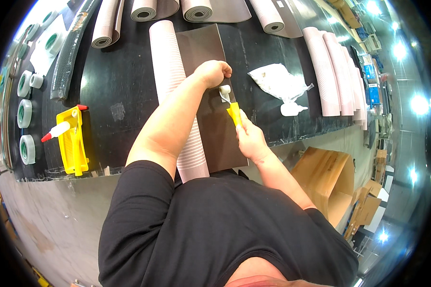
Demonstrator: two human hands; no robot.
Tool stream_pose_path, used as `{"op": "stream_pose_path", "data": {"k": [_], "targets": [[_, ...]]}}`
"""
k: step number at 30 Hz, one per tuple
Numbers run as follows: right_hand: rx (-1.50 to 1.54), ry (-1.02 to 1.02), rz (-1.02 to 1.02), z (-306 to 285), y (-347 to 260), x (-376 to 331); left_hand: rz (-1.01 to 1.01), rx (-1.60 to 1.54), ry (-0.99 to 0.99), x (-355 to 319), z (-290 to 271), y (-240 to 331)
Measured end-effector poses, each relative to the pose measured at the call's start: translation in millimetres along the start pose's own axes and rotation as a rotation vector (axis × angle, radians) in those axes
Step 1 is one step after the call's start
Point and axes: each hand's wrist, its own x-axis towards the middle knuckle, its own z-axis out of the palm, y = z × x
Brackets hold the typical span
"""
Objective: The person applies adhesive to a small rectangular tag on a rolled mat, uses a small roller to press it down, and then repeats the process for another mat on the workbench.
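A partly unrolled mat lies before me, its pale pink striped roll (166, 62) on the left and its flat brown side (215, 124) on the right. My right hand (252, 141) is closed round the yellow handle of a small paint roller (234, 114). The roller's white head rests at or just above the mat's right edge. Farther up that edge is my left hand (213, 73), with its fingers curled together. Whatever those fingers pinch, if anything, is hidden. My left forearm crosses over the striped roll.
A yellow paint tray (72, 148) with a red-tipped white bottle (60, 129) stands left, near tape rolls (25, 114). Rolled mats (196, 12) line the far side; more (321, 71) lie right. A white plastic bag (277, 81) sits right of the mat. An open cardboard box (316, 177) stands below.
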Motion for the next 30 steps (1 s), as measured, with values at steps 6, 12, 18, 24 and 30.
{"op": "stream_pose_path", "data": {"k": [6,12,18,24,30], "targets": [[0.154,0.051,-0.037,4,3,17,-0.018,-0.048,-0.017,0,-1,5],[0.21,0.118,-0.095,-7,1,-13,-0.022,-0.063,-0.007,-1,-2,4],[-0.007,0.099,-0.141,-7,1,-10,-0.009,-0.038,-0.013,1,-2,5],[-0.211,0.08,-0.104,-4,-7,-10,-0.007,-0.037,-0.018,0,-1,3],[-0.223,0.057,-0.071,-9,-2,-31,-0.008,-0.041,-0.016,0,1,1]]}}
